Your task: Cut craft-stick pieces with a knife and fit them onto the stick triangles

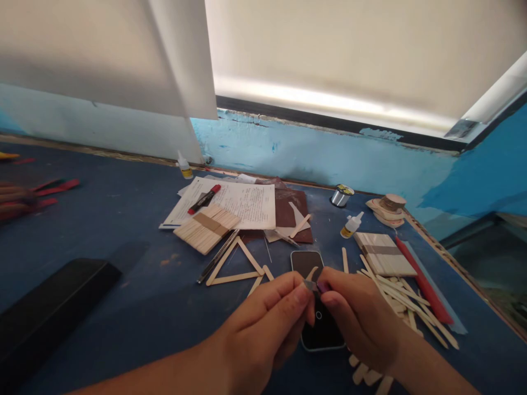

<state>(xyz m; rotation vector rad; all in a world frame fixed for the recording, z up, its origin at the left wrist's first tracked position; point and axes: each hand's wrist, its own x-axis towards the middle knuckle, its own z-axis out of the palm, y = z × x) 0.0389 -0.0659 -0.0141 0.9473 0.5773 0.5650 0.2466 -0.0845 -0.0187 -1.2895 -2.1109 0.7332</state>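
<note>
Angling inward, both hands (267, 315) above phone (323, 333)

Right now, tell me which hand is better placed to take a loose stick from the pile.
Right, likely: the loose sticks lie beside the right hand, farther from the left hand. The right grips something purple, though, and needs freeing.

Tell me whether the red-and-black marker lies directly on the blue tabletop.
No, the red-and-black marker rests on the paper sheets, above the banded bundle of wooden sticks in the view.
</note>
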